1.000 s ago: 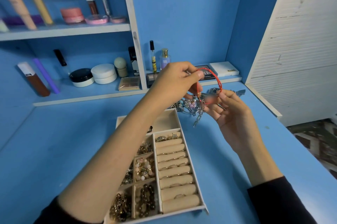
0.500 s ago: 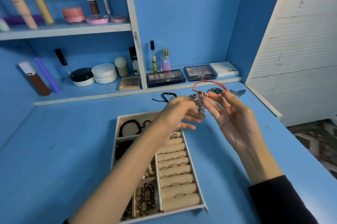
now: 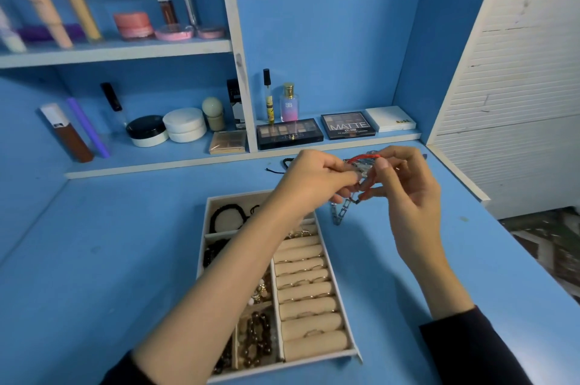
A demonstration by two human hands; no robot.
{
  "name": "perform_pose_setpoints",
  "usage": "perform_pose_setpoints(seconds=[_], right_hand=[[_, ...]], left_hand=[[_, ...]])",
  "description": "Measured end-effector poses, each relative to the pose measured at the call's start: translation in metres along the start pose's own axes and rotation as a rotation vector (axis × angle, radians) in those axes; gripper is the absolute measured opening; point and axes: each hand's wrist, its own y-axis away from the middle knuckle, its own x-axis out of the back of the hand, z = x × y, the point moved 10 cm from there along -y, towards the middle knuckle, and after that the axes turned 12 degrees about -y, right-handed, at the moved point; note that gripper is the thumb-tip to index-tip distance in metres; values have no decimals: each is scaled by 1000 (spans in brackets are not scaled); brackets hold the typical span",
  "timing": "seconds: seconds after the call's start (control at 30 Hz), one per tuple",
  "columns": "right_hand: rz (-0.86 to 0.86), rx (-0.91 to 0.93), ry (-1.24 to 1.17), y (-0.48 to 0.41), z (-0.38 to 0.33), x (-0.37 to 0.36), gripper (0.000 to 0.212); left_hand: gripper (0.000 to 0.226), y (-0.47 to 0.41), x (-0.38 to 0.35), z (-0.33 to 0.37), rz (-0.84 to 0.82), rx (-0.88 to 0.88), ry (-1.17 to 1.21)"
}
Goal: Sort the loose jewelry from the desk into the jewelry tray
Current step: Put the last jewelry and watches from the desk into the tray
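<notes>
The beige jewelry tray (image 3: 335,282) lies on the blue desk in front of me, with ring rolls on its right and beads, bracelets and earrings in its left compartments. Above its far right corner both hands hold a tangle of jewelry. My right hand (image 3: 408,184) pinches a red cord bracelet (image 3: 361,158). My left hand (image 3: 314,177) pinches the silver chain (image 3: 340,210), whose links dangle below the fingers. A black cord bracelet (image 3: 282,165) lies on the desk behind my left hand.
Eyeshadow palettes (image 3: 288,133), a perfume bottle (image 3: 288,103), powder jars (image 3: 185,124) and makeup tubes stand on the low shelf at the back. More cosmetics fill the upper shelf (image 3: 125,49). A white slatted panel (image 3: 518,96) borders the desk on the right.
My left hand dropped toward the tray, then came back up to the tangle in my right hand and took hold of the silver chain. The right hand curled tighter on the red bracelet.
</notes>
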Motion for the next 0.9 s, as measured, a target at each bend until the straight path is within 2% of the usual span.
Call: perform_pose_setpoints(seconds=[0.17,0.27,0.33,0.4,0.47,0.63,0.8,0.9], right_hand=[[-32,9,116,3,-1,-6,5],[19,-69,-41,2,6,0,7],[58,-144,-143,1,14,3,12],[86,-198,-200,2,21,4,13],[97,-225,-215,2,27,4,12],[74,-253,-204,3,35,0,10],[57,-273,-184,2,38,-5,10],[50,-282,-176,3,39,-7,10]], left_hand=[[18,-3,-3,-9,-27,35,4],[14,-5,13,-16,-19,33,-55],[10,-14,35,-25,68,43,-113],[12,-27,59,-38,200,44,-248],[21,-41,71,-45,270,1,-478],[38,-66,50,-61,110,-110,-901],[13,-67,57,-57,199,-173,-1019],[10,-62,63,-55,215,-177,-1057]])
